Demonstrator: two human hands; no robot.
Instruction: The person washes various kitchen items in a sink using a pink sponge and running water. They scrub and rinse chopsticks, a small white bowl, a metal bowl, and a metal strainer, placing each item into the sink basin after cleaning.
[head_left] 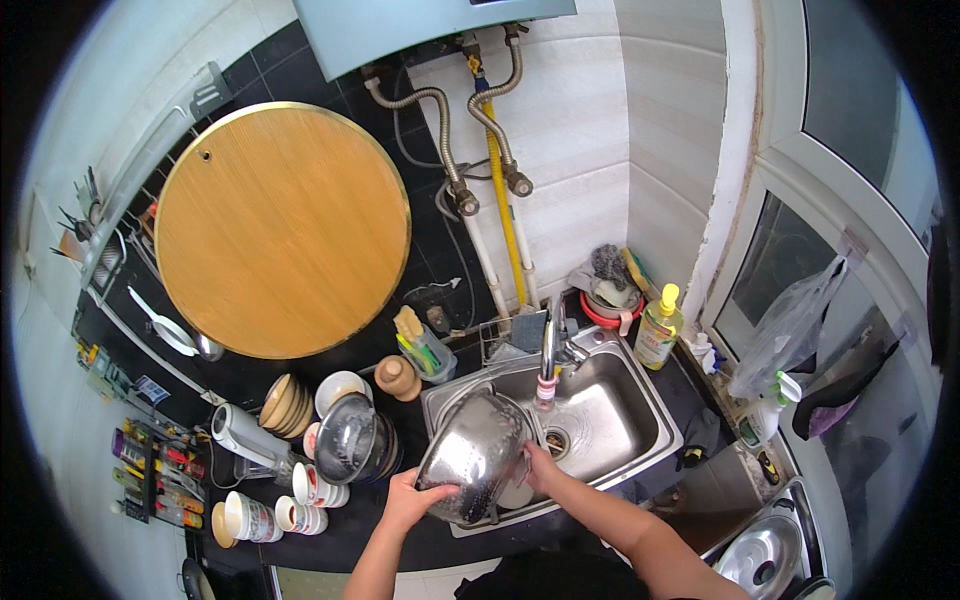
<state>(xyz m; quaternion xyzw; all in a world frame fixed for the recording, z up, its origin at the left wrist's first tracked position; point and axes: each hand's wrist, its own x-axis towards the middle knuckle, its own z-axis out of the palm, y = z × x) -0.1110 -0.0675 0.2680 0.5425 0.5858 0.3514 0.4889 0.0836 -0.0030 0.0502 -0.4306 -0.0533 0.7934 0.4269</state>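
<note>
A large shiny metal bowl is tilted on its side over the left part of the steel sink, with water drops on its outside. My left hand grips its near left edge, thumb lying on the outer wall. On the bowl's right edge my right hand is closed, its fingertips partly hidden. Just right of the bowl the faucet points down into the sink. Some pale dishes lie under and behind the bowl, mostly covered, so I cannot make out their kind.
Left of the sink stand a glass bowl, stacked wooden-coloured bowls and several patterned bowls. A round wooden board leans on the wall. A yellow dish soap bottle and a spray bottle stand at the right.
</note>
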